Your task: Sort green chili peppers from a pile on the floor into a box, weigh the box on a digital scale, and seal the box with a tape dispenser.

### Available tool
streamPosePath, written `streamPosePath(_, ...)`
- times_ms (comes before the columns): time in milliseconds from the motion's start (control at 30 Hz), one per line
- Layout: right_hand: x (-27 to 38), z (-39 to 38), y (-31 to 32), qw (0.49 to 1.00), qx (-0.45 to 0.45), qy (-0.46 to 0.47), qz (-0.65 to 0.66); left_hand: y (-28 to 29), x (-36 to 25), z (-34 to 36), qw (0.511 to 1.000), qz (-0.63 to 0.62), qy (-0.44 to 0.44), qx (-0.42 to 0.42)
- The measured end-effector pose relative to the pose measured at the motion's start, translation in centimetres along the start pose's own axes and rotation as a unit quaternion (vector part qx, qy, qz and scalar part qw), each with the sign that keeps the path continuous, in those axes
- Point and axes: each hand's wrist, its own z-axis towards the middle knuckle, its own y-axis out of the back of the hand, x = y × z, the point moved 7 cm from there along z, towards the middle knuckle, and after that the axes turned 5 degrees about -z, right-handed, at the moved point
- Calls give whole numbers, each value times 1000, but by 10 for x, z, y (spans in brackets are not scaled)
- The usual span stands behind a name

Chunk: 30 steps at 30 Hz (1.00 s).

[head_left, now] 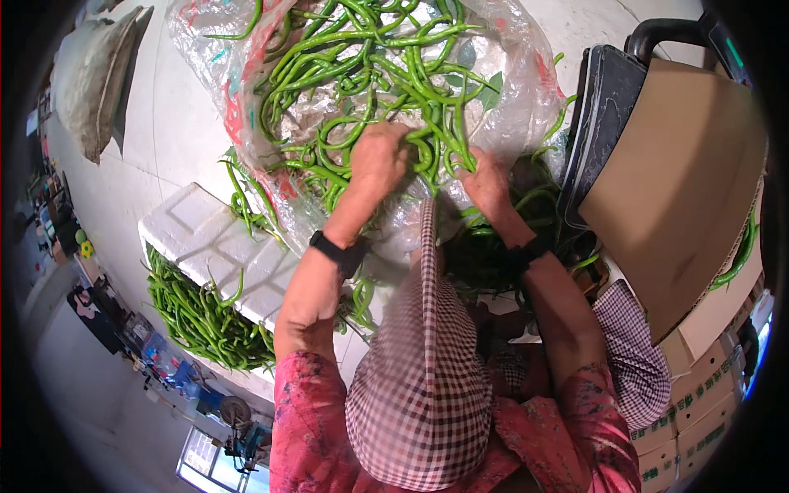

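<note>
Pale flr (177,152) w/ thin dark tile seams; bright in mid, dimmer twd far L. Blurry clutter (136,337) lines L side. Pale-framed window (201,456) at btm L, lit. Bluish-white glow (763,333) far R.

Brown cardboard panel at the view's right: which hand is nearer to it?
Right. The right hand is at the green peppers, left of the cardboard panel and apart from it; the left hand, also at the peppers, is farther left.

Green chillies (422,82) past counting, one plastic bag (526,74), one sack (94,82), one cap (419,394)
</note>
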Motion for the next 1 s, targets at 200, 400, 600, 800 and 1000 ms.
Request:
streamPosePath(200, -21, 0, 14, 994, -41, -47, 89, 15, -5, 2, 968, -215, 127, 4)
streamPosePath(400, 31, -28, 44, 818, 226, -135, 511, -9, -34, -13, 686, -663, 286, 87)
streamPosePath(600, 42, -18, 53, 773, 209, -130, 585, -46, -51, -27, 579, -736, 314, 158)
streamPosePath(800, 53, -14, 55, 757, 279, -69, 587, -62, -55, -38, 570, -712, 348, 216)
streamPosePath(1000, 1, -33, 77, 816, 213, -134, 520, -39, 0, -40, 840, -465, 276, -31)
